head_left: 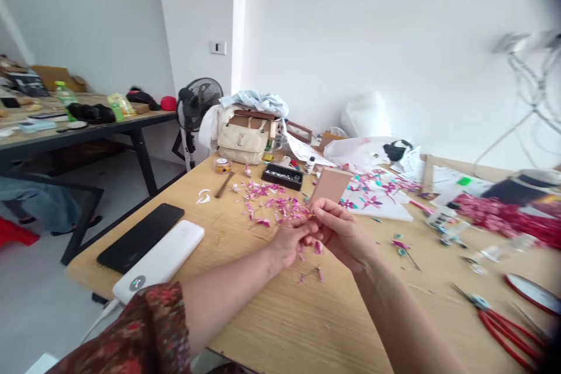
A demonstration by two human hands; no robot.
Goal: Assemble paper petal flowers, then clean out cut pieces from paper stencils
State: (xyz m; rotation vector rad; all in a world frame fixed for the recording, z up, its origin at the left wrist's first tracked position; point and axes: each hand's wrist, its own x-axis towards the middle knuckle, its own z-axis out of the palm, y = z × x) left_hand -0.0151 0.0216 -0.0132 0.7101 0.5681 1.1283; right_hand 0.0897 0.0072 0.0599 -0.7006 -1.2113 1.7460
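Observation:
My left hand and my right hand meet over the wooden table, fingertips pinched together. What is between them is too small and too covered to name. A pink bit shows just below the fingers, but I cannot tell whether it is held or lying on the table. Beyond my left hand spreads a loose heap of small pink-purple flowers. A brown flat board lies behind my right hand, partly covered by it. Several purple and teal flowers rest on a white sheet to the right.
A black phone and white power bank lie left. Behind are a black tray, a round container and a beige bag. Red-handled scissors, a small bottle and a pink bundle are right.

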